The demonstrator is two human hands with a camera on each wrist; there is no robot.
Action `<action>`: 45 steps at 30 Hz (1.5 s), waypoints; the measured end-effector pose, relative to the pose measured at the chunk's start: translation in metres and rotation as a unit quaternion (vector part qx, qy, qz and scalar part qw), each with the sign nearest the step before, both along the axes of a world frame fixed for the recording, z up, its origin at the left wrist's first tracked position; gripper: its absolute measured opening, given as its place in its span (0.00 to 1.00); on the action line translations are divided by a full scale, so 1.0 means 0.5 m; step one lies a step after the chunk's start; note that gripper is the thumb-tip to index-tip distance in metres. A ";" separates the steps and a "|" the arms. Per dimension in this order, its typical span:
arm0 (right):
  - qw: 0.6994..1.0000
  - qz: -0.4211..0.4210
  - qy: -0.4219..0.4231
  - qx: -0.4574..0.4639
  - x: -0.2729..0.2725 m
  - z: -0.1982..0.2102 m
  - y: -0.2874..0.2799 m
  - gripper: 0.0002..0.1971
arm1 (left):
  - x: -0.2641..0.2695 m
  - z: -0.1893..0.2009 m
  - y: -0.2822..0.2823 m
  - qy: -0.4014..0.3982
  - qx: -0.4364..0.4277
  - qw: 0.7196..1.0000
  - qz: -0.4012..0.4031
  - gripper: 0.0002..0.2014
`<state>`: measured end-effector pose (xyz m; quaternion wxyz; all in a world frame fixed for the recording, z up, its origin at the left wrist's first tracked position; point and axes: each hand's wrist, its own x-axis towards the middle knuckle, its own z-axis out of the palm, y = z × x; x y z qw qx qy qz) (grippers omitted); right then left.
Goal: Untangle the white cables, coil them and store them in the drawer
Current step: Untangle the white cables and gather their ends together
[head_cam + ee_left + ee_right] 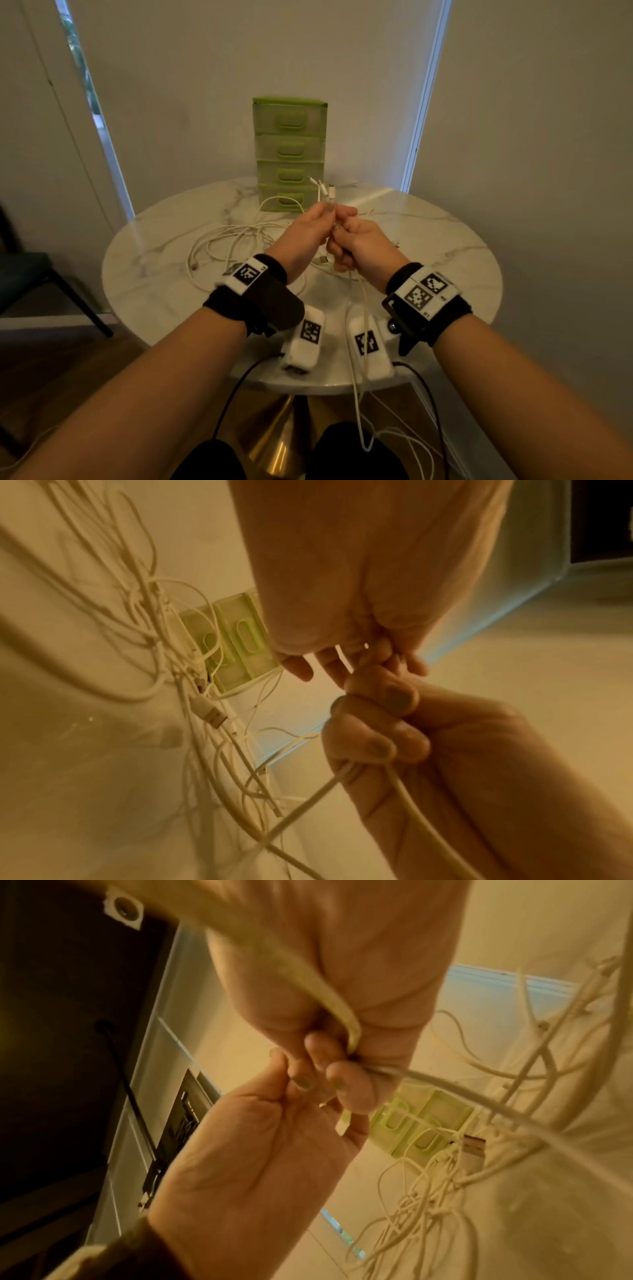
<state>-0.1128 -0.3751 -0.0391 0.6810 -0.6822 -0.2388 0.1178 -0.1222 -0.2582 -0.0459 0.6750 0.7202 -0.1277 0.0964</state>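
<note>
Both hands meet above the middle of the round table. My left hand (pixel 318 216) pinches a bunch of white cables (pixel 323 193) whose plug ends stick up above the fingers. Just below it, my right hand (pixel 339 246) is a fist round the same white cable (pixel 407 802), which runs down off the table's front edge (pixel 359 394). The right wrist view shows the right fingers (pixel 337 1080) curled round the cable (pixel 479 1100), with the left hand (pixel 260 1150) touching them. A loose cable tangle (pixel 233 240) lies left of the hands. The green drawer unit (pixel 289 154) stands behind, all drawers closed.
The marble table (pixel 428 246) is round with bare stone at the right. A white USB plug (pixel 212 715) lies in the tangle near the drawer unit (pixel 236 647). A dark chair (pixel 41 277) stands at the left. Black leads (pixel 233 394) hang below the front edge.
</note>
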 end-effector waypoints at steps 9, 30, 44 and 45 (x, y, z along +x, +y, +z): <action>0.945 -0.307 -0.007 -0.116 0.147 -0.006 -0.137 0.10 | 0.048 -0.026 0.022 0.054 -0.225 0.972 0.030 0.15; 0.788 -0.143 -0.084 -0.593 0.266 -0.025 -0.124 0.23 | 0.059 -0.049 0.083 0.088 -0.273 0.954 0.091 0.15; 0.909 -0.248 -0.184 -0.282 0.208 0.103 -0.091 0.13 | 0.050 -0.043 0.070 0.043 -0.329 0.942 0.056 0.15; 0.923 -0.222 -0.153 -0.274 0.200 0.119 -0.086 0.12 | 0.050 -0.036 0.065 0.046 -0.324 0.943 0.056 0.16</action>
